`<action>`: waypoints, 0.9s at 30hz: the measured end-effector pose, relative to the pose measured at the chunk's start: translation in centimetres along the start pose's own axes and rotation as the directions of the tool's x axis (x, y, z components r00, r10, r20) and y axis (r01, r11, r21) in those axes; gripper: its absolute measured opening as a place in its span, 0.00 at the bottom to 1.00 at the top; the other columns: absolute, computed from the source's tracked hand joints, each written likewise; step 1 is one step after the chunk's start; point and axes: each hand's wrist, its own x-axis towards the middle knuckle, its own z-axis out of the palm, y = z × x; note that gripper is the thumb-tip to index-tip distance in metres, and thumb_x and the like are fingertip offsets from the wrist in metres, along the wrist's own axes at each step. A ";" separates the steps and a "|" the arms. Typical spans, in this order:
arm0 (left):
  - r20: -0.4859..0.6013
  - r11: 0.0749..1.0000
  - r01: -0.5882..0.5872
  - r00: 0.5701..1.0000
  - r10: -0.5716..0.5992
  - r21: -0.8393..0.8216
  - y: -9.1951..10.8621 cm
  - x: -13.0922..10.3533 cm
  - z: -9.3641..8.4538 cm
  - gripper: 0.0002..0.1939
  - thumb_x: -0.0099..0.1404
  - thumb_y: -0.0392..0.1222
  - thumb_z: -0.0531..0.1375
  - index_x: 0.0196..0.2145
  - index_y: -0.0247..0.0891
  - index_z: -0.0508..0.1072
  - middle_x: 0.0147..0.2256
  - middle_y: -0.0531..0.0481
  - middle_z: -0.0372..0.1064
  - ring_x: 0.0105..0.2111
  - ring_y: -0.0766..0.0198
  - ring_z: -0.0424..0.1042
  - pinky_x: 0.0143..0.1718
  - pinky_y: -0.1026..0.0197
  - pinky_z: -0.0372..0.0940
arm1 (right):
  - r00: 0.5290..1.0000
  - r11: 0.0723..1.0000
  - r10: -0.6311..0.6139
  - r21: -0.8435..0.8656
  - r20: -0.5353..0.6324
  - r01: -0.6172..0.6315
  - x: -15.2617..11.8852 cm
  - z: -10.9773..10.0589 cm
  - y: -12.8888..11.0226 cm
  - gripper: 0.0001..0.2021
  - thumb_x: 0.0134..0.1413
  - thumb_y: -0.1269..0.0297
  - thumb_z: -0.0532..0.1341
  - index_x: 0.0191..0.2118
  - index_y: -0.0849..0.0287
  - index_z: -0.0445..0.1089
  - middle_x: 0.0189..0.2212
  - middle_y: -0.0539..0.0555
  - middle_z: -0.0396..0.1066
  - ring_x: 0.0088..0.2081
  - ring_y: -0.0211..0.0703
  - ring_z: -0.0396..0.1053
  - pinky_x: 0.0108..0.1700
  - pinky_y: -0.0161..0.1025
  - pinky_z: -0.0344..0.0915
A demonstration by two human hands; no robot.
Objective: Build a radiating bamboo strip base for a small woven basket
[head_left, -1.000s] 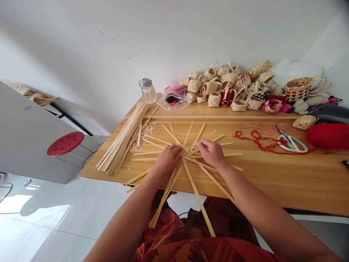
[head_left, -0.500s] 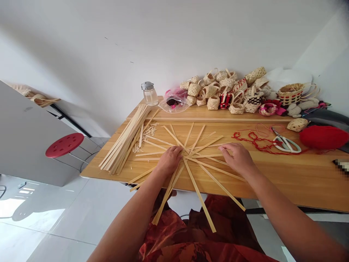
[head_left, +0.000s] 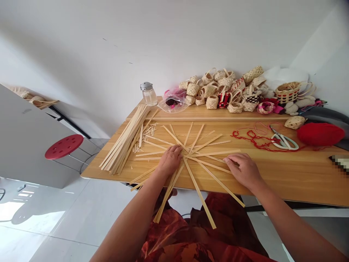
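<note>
Pale flat strips [head_left: 199, 186] cross at a centre and fan out like spokes on the wooden table, some reaching over its front edge. My left hand [head_left: 171, 158] presses on the left side of the crossing, fingers together over the strips. To the right, my right hand [head_left: 241, 168] has thumb and fingers pinched at the end of a strip that points right, just below the strip with a free end. Exactly how the fingertips meet the strip is hard to make out.
A bundle of long strips [head_left: 128, 138] and short offcuts [head_left: 145, 135] lie left. Behind are a glass jar [head_left: 149, 95], a plastic bag [head_left: 173, 103] and small woven baskets [head_left: 212, 102]. Scissors [head_left: 285, 141] and red yarn [head_left: 320, 134] lie right. A red stool [head_left: 64, 146] stands left.
My right hand has let go of the upper strip pointing right and moved down and slightly right to a lower one. My left hand has stayed at the crossing.
</note>
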 end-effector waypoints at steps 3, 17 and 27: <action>0.001 1.000 -0.005 1.000 0.005 0.008 0.0 0.0 0.1 0.19 0.72 0.39 0.54 0.58 0.39 0.70 0.60 0.45 0.68 0.61 0.55 0.65 0.65 0.51 0.60 | 1.000 1.000 -0.001 0.024 -0.017 0.001 -0.1 0.1 -0.3 0.12 0.64 0.58 0.58 0.33 0.53 0.76 0.34 0.55 0.79 0.39 0.51 0.73 0.47 0.49 0.67; -0.009 0.999 -0.016 1.000 0.016 0.032 0.0 -0.1 0.3 0.18 0.73 0.39 0.53 0.58 0.38 0.69 0.60 0.44 0.67 0.61 0.54 0.64 0.66 0.50 0.59 | 0.999 0.999 -0.001 0.046 -0.033 0.003 0.0 -0.2 -0.9 0.09 0.62 0.60 0.59 0.32 0.53 0.74 0.34 0.54 0.78 0.38 0.50 0.73 0.46 0.49 0.66; -0.073 1.000 -0.028 0.997 0.027 -0.014 -0.4 -0.4 0.7 0.25 0.71 0.40 0.54 0.64 0.37 0.61 0.61 0.42 0.66 0.62 0.52 0.61 0.66 0.47 0.58 | 0.999 0.999 0.010 0.050 -0.042 -0.008 0.0 0.0 -0.7 0.10 0.63 0.59 0.59 0.32 0.53 0.75 0.34 0.54 0.79 0.39 0.51 0.74 0.47 0.49 0.66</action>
